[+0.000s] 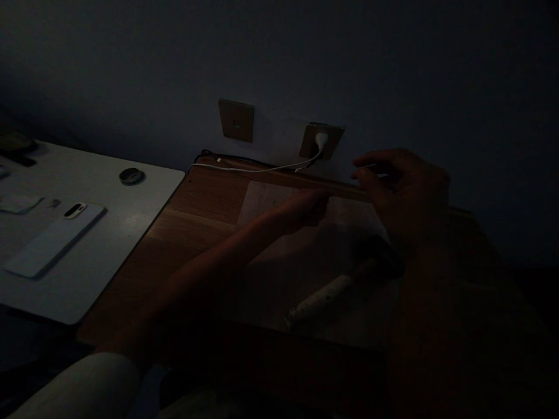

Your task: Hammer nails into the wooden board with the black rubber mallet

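Note:
The scene is very dark. My left hand (305, 209) reaches forward with its fingers curled down onto a pale sheet (279, 203) lying on the wooden table (192, 227). My right hand (402, 186) hovers near the table's far edge, thumb and fingers pinched on a small thin pale object (364, 168) that I cannot make out. A hammer with a pale worn handle (323, 297) lies on the sheet below my right hand; its head is lost in shadow.
A white plug (322, 139) sits in a wall socket (321, 141), its white cable (248, 169) trailing left along the wall. A second wall plate (236, 120) is left of it. A white desk (109, 233) at left carries a white phone (55, 238) and a small round object (131, 175).

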Available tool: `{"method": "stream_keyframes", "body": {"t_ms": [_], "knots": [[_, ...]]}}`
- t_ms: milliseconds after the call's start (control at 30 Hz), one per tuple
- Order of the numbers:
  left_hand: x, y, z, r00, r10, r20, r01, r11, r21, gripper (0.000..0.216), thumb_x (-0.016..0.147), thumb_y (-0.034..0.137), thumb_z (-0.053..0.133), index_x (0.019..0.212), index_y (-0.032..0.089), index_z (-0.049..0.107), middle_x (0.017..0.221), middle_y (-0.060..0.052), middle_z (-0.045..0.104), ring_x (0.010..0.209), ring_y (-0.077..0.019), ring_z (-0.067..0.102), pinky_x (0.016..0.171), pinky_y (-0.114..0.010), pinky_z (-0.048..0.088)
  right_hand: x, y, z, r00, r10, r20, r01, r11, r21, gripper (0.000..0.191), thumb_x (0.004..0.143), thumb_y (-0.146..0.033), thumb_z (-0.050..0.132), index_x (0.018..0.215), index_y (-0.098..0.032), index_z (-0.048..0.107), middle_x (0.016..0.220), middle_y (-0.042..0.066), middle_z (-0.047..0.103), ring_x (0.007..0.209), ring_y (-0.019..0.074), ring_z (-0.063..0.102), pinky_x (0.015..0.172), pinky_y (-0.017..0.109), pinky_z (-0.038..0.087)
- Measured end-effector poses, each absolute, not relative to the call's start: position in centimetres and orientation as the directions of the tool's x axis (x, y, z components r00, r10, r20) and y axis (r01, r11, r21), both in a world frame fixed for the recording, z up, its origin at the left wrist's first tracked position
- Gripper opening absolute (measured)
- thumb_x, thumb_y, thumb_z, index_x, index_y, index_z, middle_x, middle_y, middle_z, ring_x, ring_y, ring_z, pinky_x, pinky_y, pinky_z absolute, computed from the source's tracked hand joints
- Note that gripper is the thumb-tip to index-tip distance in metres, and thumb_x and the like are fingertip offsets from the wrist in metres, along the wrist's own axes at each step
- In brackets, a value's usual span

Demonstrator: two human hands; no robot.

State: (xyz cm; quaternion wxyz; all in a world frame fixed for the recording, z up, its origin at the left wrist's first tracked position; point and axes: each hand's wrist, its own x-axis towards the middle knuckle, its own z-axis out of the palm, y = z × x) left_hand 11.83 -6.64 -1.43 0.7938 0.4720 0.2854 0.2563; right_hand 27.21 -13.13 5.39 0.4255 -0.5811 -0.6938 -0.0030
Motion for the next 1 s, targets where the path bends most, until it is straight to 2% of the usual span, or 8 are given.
{"method": "stream_keyframes", "body": {"t_ms": [67,133,200,333,433,667,833,1000], "knots": [[11.9,-6.9,-2.3,0.734,0.659,-0.166,0.116,0.119,0.986,0.047,0.100,0.027,0.058,0.056,0.022,0.042,0.053,0.005,0.033,0.049,-0.0095,0.029,0.051,-0.027,0.024,27.2,-13.1,5.4,0.026,0.800,0.599,0.810,0.334,-0.482,0.013,0.095,-0.029,0.069,0.103,-0.030,0.078,0.107,0.003,0.082,0.092,0.0260,0.079,0.082,0.041,0.065],[11.9,-7.3,-3.0,0.761,0.641,-0.102,0.318,-0.231,0.920,0.044,0.091,0.016,0.067,0.053,0.021,0.046,0.053,0.004,0.040,0.054,-0.0123,0.039,0.060,-0.031,0.032,27.1,-13.1,5.3,0.014,0.799,0.601,0.811,0.343,-0.474,0.012,0.095,-0.029,0.068,0.102,-0.031,0.078,0.107,0.003,0.082,0.093,0.0260,0.078,0.081,0.041,0.065],[11.9,-7.8,-3.4,0.776,0.628,-0.063,0.409,-0.425,0.808,0.041,0.083,0.006,0.070,0.053,0.022,0.048,0.055,0.003,0.044,0.059,-0.0147,0.045,0.067,-0.033,0.036,27.1,-13.0,5.2,0.011,0.798,0.603,0.810,0.346,-0.473,0.012,0.094,-0.030,0.068,0.101,-0.032,0.078,0.107,0.002,0.082,0.092,0.0258,0.078,0.079,0.041,0.066],[11.7,-8.3,-3.2,0.799,0.599,-0.059,0.421,-0.486,0.766,0.038,0.075,-0.002,0.069,0.056,0.023,0.048,0.058,0.004,0.045,0.060,-0.0162,0.048,0.069,-0.034,0.038,27.2,-13.0,5.3,0.011,0.816,0.579,0.810,0.333,-0.483,0.012,0.095,-0.031,0.068,0.102,-0.035,0.077,0.109,0.001,0.082,0.093,0.0266,0.078,0.083,0.043,0.066],[11.3,-8.3,-2.4,0.829,0.558,-0.041,0.396,-0.533,0.748,0.038,0.073,-0.005,0.068,0.056,0.022,0.049,0.058,0.004,0.049,0.058,-0.0155,0.049,0.068,-0.032,0.040,27.1,-13.0,5.4,-0.002,0.810,0.587,0.803,0.351,-0.482,0.011,0.094,-0.029,0.070,0.102,-0.032,0.077,0.107,0.002,0.082,0.091,0.0253,0.078,0.081,0.041,0.065],[10.9,-8.0,-1.8,0.893,0.450,-0.028,0.361,-0.676,0.642,0.032,0.081,-0.004,0.064,0.062,0.021,0.055,0.065,0.000,0.059,0.063,-0.0161,0.055,0.064,-0.031,0.038,27.0,-13.0,5.2,-0.006,0.815,0.579,0.811,0.342,-0.474,0.013,0.094,-0.027,0.069,0.102,-0.031,0.077,0.107,0.001,0.082,0.091,0.0242,0.078,0.082,0.039,0.064],[11.1,-8.0,-2.1,0.919,0.394,-0.001,0.310,-0.721,0.620,0.028,0.081,-0.003,0.064,0.066,0.020,0.060,0.071,-0.002,0.065,0.067,-0.0168,0.058,0.066,-0.031,0.040,27.0,-13.0,5.2,-0.026,0.804,0.594,0.815,0.361,-0.454,0.012,0.093,-0.025,0.069,0.102,-0.027,0.078,0.103,0.001,0.082,0.089,0.0219,0.078,0.081,0.037,0.064],[10.9,-7.9,-1.9,0.935,0.355,-0.003,0.300,-0.785,0.542,0.022,0.089,0.000,0.059,0.081,0.017,0.071,0.086,-0.006,0.074,0.076,-0.0186,0.064,0.070,-0.031,0.044,26.9,-12.9,5.3,-0.024,0.829,0.558,0.812,0.342,-0.473,0.013,0.093,-0.026,0.068,0.102,-0.028,0.077,0.105,0.002,0.083,0.090,0.0231,0.079,0.080,0.036,0.064]]}}
